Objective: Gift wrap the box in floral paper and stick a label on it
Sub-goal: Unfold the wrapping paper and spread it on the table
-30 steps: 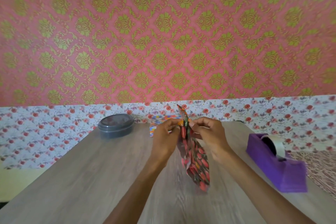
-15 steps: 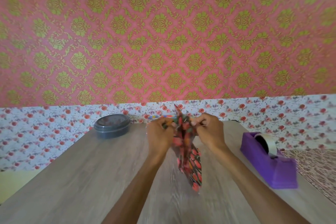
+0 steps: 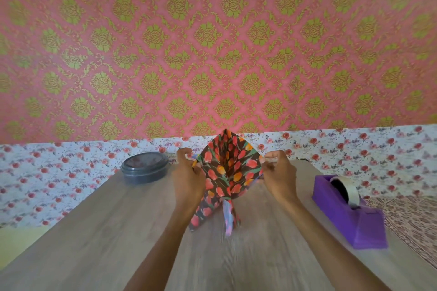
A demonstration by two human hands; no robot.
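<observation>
Floral paper (image 3: pixel 228 168), half unfolded, held above the surface (image 3: pixel 118 231) between left hand (image 3: pixel 189 179) and right hand (image 3: pixel 280 176), each pinching one side edge (box not discernible). Risk: pulling the edges apart sharply could tear the creased centre

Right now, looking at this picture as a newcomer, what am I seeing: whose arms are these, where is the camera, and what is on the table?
There is no machine here. These are a person's two bare arms, filmed by a wide-angle camera worn on their head and looking forward and down. The left hand and right hand each pinch a side of the floral paper, a dark sheet with red and orange flowers, holding it spread above the wooden table. A dark round lidded container sits at the left, a purple tape dispenser at the right.
</observation>
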